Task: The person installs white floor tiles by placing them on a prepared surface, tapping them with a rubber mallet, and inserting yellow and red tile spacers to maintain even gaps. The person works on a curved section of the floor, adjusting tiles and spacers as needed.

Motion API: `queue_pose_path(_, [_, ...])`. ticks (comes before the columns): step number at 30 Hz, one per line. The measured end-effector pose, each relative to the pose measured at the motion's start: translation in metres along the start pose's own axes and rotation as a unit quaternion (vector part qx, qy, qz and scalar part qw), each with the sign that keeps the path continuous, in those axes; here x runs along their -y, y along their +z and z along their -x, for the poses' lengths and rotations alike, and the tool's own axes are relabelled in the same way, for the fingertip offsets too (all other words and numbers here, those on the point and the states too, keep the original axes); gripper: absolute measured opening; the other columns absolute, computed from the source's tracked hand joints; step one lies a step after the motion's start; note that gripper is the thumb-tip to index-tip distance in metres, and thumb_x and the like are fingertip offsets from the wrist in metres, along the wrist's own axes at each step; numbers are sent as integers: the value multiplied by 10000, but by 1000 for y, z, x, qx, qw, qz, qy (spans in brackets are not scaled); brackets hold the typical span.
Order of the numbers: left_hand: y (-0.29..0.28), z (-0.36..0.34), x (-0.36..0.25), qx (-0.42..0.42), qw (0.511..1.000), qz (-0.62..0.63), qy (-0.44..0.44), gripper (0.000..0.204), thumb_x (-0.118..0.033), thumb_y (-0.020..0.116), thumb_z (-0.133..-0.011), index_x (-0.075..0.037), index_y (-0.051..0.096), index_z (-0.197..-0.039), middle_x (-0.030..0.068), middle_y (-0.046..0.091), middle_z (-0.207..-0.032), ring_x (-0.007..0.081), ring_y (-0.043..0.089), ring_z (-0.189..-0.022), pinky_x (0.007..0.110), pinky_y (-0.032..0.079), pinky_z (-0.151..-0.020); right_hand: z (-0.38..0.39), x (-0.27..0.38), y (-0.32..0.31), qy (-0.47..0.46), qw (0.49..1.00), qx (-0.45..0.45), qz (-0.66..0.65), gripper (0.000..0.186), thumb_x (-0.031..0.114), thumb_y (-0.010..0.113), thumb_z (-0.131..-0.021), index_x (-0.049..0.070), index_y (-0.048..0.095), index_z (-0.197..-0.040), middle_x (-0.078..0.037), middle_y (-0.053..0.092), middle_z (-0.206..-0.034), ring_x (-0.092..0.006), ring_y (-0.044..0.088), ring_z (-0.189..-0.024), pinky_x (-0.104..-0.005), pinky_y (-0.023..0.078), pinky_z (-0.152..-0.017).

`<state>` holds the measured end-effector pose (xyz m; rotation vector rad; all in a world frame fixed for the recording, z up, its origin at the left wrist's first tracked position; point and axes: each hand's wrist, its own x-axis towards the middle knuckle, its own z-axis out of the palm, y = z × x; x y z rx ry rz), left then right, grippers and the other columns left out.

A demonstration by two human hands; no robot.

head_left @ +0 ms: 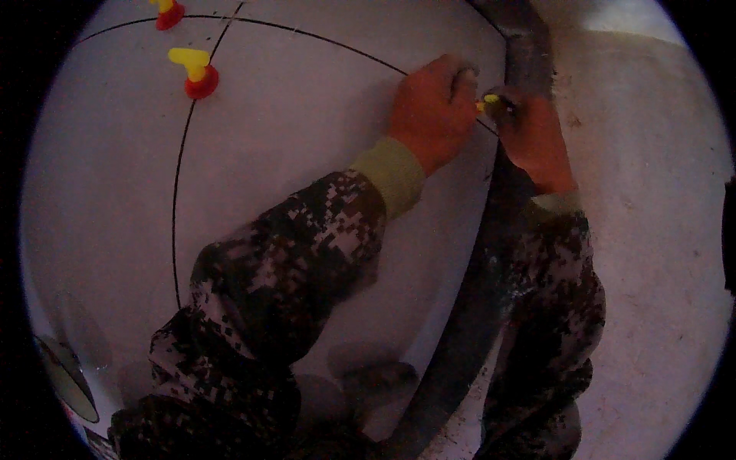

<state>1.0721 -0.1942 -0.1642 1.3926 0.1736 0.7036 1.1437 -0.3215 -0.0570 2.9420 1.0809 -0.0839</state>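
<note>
Near the right edge of the light grey tiles (307, 130), both my hands meet over a thin dark joint line. My right hand (537, 142) is closed, its thumb and fingers pinching a small yellow tile leveler (489, 100), mostly hidden by the fingers. Right beside it, my left hand (433, 111) has its fingers curled against the tile surface; what they hold, if anything, is hidden. Farther left, a tile leveler with a yellow handle and red base (201, 83) sits on a joint. Another red and yellow leveler (169, 15) stands at the top edge, partly cut off.
A dark band (475, 307) runs along the tiles' right edge, under my right forearm. Beyond it lies a rough, pale brownish surface (652, 192). At the lower left shows the curved rim of a round container (73, 379). A dark, unclear shape (379, 383) lies at the bottom.
</note>
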Motion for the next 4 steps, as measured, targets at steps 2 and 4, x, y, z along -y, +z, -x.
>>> queue_pose_path(2, [5,1,0,-43,998,48,-15,233,-208,548,-984,0,653,-1001,191,694,-875,324,690,-811,436,537,-740,0,-1,0,-13,1000,13,-19,171,99,700,-851,71,746,-1013,-219,710,-896,-418,691,-852,-486,548,-739])
queue_pose_path(4, [8,1,1,-66,995,70,-22,225,-219,565,-958,-14,658,-967,222,683,-859,397,681,-827,493,519,-754,0,-3,5,-18,999,21,-33,189,109,715,-837,71,749,-1020,-222,713,-901,-414,694,-873,-493,551,-766])
